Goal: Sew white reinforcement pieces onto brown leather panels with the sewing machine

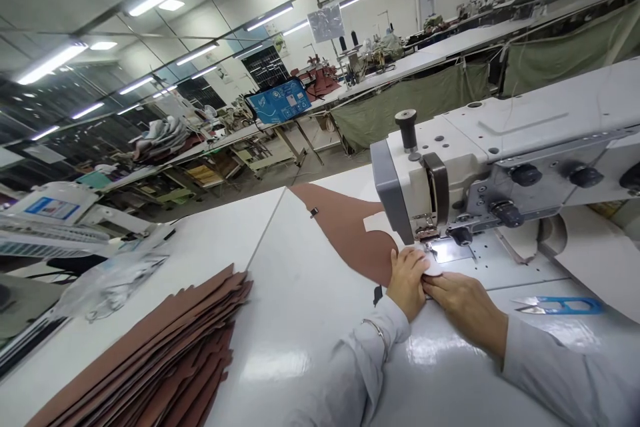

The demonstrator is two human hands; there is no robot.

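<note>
A brown leather piece (350, 230) lies on the white table and runs under the needle of a white sewing machine (500, 153). My left hand (407, 280) rests on the piece's near edge, fingers curled and pressing it down just left of the presser foot (427, 235). My right hand (465, 303) lies flat beside it, fingertips pinching a small white piece (431, 265) against the leather at the needle. Both sleeves are white.
A stack of several brown leather pieces (165, 353) lies at the near left. Blue-handled thread snips (560, 307) rest at the right of the machine bed. White cut pieces (595, 253) lie behind the machine. Clear plastic bags (110, 283) sit at left. Other work tables fill the hall.
</note>
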